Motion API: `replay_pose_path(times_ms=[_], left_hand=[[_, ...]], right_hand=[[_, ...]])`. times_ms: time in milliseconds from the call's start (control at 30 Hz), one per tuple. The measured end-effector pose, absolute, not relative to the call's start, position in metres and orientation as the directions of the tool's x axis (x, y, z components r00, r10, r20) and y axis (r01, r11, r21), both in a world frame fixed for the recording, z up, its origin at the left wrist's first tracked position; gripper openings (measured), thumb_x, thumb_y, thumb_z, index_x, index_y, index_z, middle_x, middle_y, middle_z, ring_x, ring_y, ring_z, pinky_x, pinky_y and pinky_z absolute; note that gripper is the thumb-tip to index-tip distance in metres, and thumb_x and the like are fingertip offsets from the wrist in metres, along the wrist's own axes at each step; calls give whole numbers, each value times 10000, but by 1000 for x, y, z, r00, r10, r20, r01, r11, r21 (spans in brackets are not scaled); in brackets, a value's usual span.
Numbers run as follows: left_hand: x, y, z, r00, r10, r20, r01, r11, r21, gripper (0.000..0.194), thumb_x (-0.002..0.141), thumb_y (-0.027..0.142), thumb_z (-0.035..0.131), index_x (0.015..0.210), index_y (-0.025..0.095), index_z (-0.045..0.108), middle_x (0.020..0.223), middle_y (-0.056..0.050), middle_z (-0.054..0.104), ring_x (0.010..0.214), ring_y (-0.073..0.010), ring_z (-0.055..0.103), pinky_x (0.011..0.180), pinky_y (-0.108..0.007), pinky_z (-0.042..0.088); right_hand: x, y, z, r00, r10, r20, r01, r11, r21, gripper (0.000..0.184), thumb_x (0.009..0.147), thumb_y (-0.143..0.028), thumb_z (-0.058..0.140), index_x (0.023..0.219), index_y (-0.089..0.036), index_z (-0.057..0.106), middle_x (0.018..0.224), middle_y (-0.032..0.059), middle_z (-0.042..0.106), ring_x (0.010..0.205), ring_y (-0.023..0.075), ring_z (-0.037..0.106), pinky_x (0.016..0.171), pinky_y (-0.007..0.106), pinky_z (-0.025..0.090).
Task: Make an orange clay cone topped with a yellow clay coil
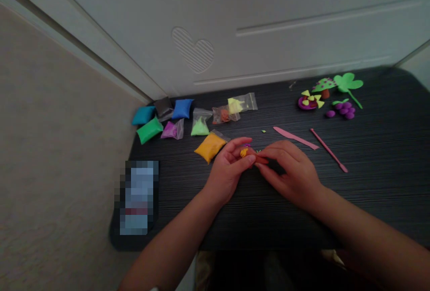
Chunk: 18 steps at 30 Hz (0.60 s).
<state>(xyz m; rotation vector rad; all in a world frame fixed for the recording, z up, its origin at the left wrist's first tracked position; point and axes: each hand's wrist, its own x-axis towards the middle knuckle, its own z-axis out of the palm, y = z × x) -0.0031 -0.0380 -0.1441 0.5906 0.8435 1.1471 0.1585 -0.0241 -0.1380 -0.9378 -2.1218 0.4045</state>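
Observation:
Between my two hands is a small reddish-brown clay piece (pixel 261 159) with a yellow clay bit (pixel 243 152) at its left end. My left hand (pixel 225 168) pinches its left part between thumb and fingers. The fingertips of my right hand (pixel 291 171) are closed on its right end. My fingers cover much of the piece, so its full shape is hidden. Just behind the fingers lie a purple scrap (pixel 247 145) and tiny green crumbs. An orange-yellow clay packet (pixel 210 147) rests beside my left hand, and a pink modelling knife (pixel 295 138) lies beyond my right.
Several clay packets, among them a blue one (pixel 182 109) and a green one (pixel 149 130), lie at the back left. A pink stick tool (pixel 328 150) is on the right. Behind it stand a purple clay dish (pixel 307 104), clay grapes (pixel 345 109) and a green clay flower (pixel 348 83). A blurred-out phone-like object (pixel 137 198) lies front left.

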Motion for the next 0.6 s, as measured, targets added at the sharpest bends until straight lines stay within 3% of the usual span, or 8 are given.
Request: replay_pose_path(times_ms=[200,433,600], left_hand=[[-2,-37,-142,159,954,-255,-547,301,782,375,711,149,713,1059,204,584,785,32,681,683,-74,617,688,-210,443],[-3,-37,-141,158,954,-255,-548,300,781,402,699,123,719,1062,199,563,793,14,711,710,-105,651,723,-246,460],[-4,-36,-145,135,954,-269,-565,297,770,381,710,118,706,1056,197,567,772,28,702,670,-73,612,683,-211,440]], right_hand=[[159,-23,-138,-430,732,528,493,680,-542,144,809,-161,597,948,-200,599,863,51,669,811,184,607,721,350,507],[158,-24,-139,-414,734,539,501,678,-538,203,804,-162,610,997,-215,577,893,46,671,832,182,611,739,349,513],[159,-24,-140,-411,726,551,503,685,-527,190,801,-154,620,976,-213,578,887,44,667,833,178,612,732,340,519]])
